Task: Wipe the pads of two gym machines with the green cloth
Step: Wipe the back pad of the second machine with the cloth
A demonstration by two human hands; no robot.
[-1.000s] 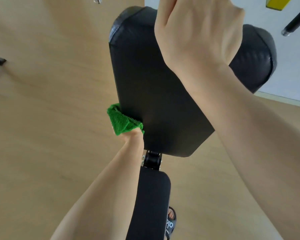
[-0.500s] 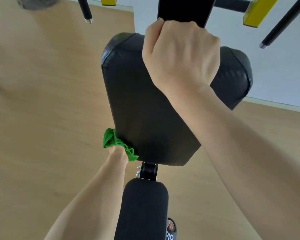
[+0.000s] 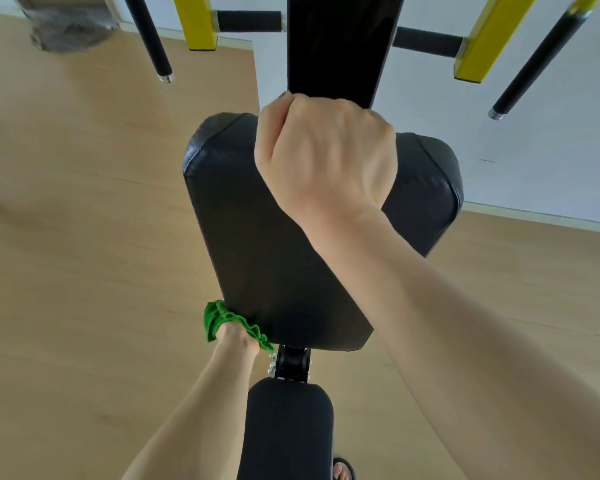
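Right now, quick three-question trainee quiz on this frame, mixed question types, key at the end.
1. True or false: the green cloth is pressed against the lower left edge of the large black pad.
2. Which hand holds the cloth? A) left hand B) right hand C) neither
3. Fill in: the right hand is a closed fist at the pad's ____ end, just below the black post.

Key: 1 true; 2 A; 3 top.
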